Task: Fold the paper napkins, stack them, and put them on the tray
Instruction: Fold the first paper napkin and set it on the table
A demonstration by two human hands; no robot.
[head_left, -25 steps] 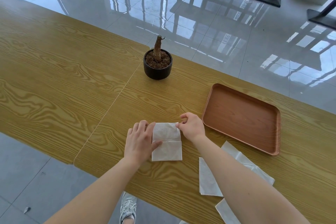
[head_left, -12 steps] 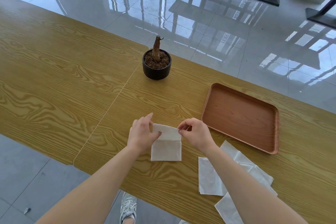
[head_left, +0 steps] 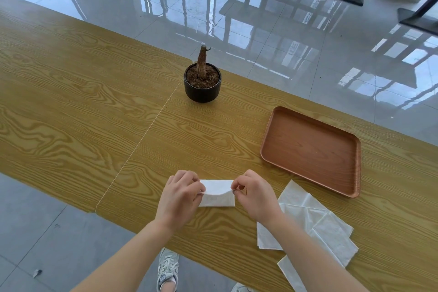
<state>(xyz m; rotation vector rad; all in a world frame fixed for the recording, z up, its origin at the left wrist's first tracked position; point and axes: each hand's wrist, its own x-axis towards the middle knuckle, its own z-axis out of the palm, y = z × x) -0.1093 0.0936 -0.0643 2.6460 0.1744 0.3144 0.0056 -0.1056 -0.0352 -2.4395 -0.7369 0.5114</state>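
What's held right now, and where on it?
One paper napkin: the left hand pinches its top layer at the left end, the right hand at the right end.

left hand (head_left: 180, 194): bare | right hand (head_left: 256, 197): bare | forearms: bare to frame edge | sneaker (head_left: 167, 268): grey-white, white laces (second shoe (head_left: 239, 288) shows only a pale toe)

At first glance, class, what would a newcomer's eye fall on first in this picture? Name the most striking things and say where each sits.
Near the wooden table's front edge, the left grip and right grip pinch the upper corners of a white napkin, lifting its top flap. To the right lies a reddish-brown tray with nothing in it, and loose napkins overlap just in front of it. Further back, a black pot holds a bare stump.
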